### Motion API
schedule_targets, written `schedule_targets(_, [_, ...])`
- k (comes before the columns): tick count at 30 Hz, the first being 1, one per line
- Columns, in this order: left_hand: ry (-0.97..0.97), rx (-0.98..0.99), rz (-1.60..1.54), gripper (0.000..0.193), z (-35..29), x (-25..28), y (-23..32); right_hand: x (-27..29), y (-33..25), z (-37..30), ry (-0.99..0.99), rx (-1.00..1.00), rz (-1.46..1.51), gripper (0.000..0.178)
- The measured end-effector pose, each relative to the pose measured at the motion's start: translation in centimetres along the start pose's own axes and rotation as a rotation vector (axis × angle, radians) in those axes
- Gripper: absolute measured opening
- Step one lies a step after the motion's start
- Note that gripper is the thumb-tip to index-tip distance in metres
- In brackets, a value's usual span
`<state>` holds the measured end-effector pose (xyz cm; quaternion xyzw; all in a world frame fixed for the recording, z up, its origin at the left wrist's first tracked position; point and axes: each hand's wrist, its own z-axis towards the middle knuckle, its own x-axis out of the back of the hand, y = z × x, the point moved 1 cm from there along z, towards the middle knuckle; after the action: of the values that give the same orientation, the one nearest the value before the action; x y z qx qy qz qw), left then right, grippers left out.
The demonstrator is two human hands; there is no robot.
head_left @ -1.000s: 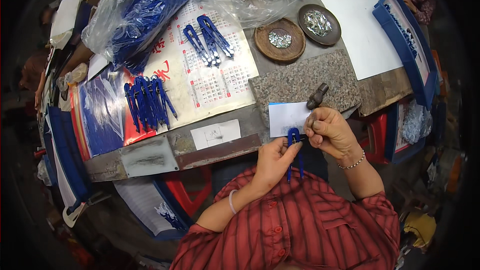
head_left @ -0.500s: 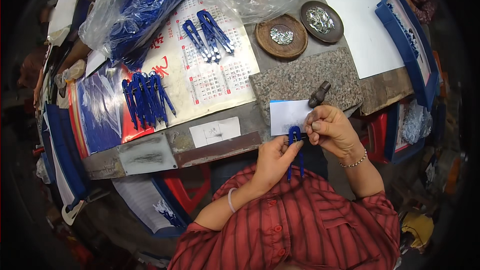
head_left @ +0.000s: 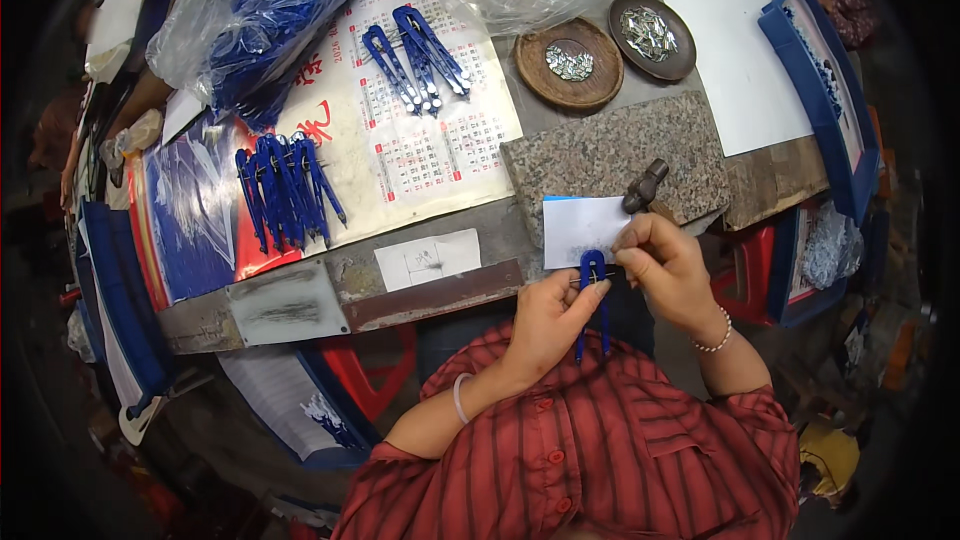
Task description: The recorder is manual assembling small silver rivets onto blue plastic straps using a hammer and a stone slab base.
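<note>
My left hand (head_left: 552, 318) pinches a blue two-legged tool with a looped top (head_left: 591, 269), shaped like a drawing compass. A thin dark rod crosses it below the loop, and its legs hang down over my shirt. Just right of the loop, my right hand (head_left: 668, 270) is closed with thumb and fingertips together; whatever is between them is too small to make out. Behind the tool lies white paper (head_left: 583, 225) with grey marks and a blue edge. A hammer (head_left: 645, 185) rests on the speckled stone slab (head_left: 625, 152), its handle hidden by my right hand.
Several similar blue tools (head_left: 285, 190) lie on a printed calendar sheet (head_left: 465, 160), others farther back. A wooden bowl (head_left: 535, 82) and a dark dish (head_left: 684, 58) hold small metal parts. Plastic bags (head_left: 260, 30) lie at the back. A blue tray (head_left: 843, 155) stands at right.
My right hand has turned and its fingertips have shifted slightly beside the blue tool's loop. My left hand keeps its hold on the tool. The whole view has shifted a little.
</note>
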<state>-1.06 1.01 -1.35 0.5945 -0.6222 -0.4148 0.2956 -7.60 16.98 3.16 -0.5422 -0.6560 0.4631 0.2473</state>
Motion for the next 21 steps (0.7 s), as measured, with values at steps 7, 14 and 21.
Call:
schedule_targets(7, [0.012,-0.04,0.009,0.017,0.0,0.0,-0.3,-1.6,0.0,0.1,0.049,0.819,-1.171,0.017])
schedule_targets(14, [0.015,-0.048,0.022,0.017,0.0,0.0,0.2,-1.5,0.0,0.4,0.03,0.855,-1.272,0.016])
schedule_targets(21, [0.021,-0.042,0.001,0.018,0.0,0.0,0.0,-1.5,-0.4,0.8,-0.017,0.823,-1.249,0.018])
